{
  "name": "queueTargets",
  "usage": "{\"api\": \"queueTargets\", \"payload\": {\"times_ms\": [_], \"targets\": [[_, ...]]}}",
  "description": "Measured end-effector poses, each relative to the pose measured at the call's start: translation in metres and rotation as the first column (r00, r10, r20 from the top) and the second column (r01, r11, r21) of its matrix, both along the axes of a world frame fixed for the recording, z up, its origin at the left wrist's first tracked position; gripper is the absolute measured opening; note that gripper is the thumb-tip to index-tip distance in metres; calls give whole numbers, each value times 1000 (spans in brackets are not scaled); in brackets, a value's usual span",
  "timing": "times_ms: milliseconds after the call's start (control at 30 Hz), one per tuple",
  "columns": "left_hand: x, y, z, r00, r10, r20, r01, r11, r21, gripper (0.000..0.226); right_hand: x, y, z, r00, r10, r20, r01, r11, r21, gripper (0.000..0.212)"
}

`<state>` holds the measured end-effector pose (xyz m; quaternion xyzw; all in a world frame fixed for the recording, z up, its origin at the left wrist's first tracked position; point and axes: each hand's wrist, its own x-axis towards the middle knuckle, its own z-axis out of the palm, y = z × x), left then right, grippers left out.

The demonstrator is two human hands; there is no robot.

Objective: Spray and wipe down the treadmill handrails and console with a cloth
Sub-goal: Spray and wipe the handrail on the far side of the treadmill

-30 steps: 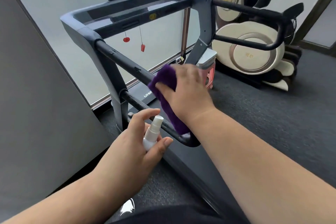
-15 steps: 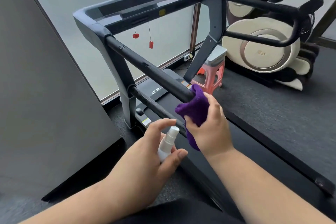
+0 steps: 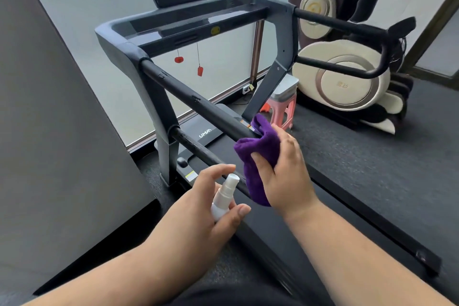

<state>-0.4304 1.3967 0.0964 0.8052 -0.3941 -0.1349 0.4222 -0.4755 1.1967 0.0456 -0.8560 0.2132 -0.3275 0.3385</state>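
**Cloth on the near end of the left handrail**

The right hand (image 3: 285,176) grips a purple cloth (image 3: 258,154), bunched around the near end of the treadmill's upper left handrail (image 3: 193,102). The left hand (image 3: 198,208) holds a small white spray bottle (image 3: 223,196) just beside the cloth, forefinger curled over the nozzle. The console (image 3: 188,22) stands well beyond, at the far end of the rails.

purple cloth (image 3: 258,154) bunched on left handrail (image 3: 193,102) | white spray bottle (image 3: 223,197) upright
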Motion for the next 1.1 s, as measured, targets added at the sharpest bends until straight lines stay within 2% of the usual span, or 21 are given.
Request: {"api": "queueTargets", "payload": {"times_ms": [133,200,233,300,367,500,800,1100], "targets": [[18,4,3,1000,-29,4,29,999,-22,51,43,2,55,999,37,-35,-40,995,-91,48],[33,9,3,999,-35,7,35,998,-43,51,64,6,68,984,37,-175,-63,987,-149,44],[42,11,2,999,-38,7,38,998,-54,51,74,9,73,953,14,-304,-74,980,-186,44],[64,18,1,999,-41,-6,40,996,-74,51,92,18,77,817,-106,-566,-87,949,-304,49],[88,25,0,999,-33,-9,32,996,-85,51,104,27,77,715,-230,-660,-84,909,-408,56],[136,33,-2,1000,-25,11,26,996,-81,52,137,37,77,661,-313,-682,-68,880,-470,55],[226,33,-2,985,-153,77,157,986,-51,43,239,56,77,635,-357,-685,-94,845,-527,62],[297,58,-9,986,-156,62,160,985,-67,42,344,70,78,662,-334,-671,-124,834,-537,61]]}}
